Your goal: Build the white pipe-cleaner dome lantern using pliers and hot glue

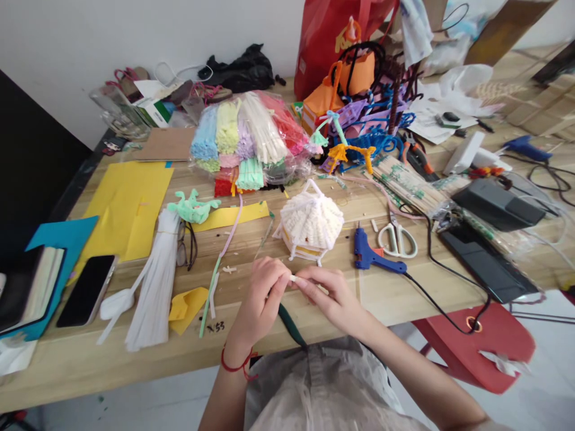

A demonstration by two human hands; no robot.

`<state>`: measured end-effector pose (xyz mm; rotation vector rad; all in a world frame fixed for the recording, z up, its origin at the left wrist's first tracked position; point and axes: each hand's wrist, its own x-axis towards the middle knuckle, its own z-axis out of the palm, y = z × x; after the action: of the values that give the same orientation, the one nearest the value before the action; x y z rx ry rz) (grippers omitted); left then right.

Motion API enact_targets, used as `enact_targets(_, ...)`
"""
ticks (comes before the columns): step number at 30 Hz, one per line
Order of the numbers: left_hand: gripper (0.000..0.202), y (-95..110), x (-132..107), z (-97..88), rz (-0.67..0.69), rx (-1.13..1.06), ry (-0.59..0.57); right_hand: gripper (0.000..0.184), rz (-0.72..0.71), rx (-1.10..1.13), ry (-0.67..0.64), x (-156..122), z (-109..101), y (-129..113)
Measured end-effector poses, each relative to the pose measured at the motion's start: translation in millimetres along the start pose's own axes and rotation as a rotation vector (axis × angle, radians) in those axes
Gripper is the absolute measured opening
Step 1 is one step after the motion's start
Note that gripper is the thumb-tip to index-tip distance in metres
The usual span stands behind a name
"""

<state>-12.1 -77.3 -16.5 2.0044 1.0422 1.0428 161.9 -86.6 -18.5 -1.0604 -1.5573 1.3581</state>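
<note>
Near the table's front edge, my left hand (pixel 266 293) and my right hand (pixel 331 298) meet with fingertips pinched on a small white piece (pixel 293 278). Most of that piece is hidden by the fingers, so its full shape does not show. Just beyond my hands stands a little house-like model (pixel 311 224) with a white fuzzy ribbed roof and a yellow base. To its right, a blue hot glue gun (pixel 375 254) lies on its side beside white-handled scissors (pixel 398 239). A dark green strip (pixel 291 326) lies below my hands at the edge.
Left on the table (pixel 251 311) lie a bundle of white pipe cleaners (pixel 155 287), a phone (pixel 87 291) and yellow sheets (pixel 128 206). Bagged coloured pipe cleaners (pixel 247 134) lie behind. The glue gun's black cord (pixel 442 311) loops over the front edge at right, above a red stool (pixel 485 347).
</note>
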Motion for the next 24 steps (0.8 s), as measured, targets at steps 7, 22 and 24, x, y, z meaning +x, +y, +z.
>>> enact_targets(7,0.021,-8,5,2.8,0.197,0.029,0.058,0.026,0.445,0.88,-0.245,7,-2,4)
enact_targets(22,0.015,-1,2,14.7,-0.103,-0.355,0.269,0.031,0.08,0.196,0.1,-2,3,-12)
enact_targets(24,0.007,0,2,15.4,-0.125,-0.33,0.288,0.03,0.022,0.102,0.102,-2,2,-12)
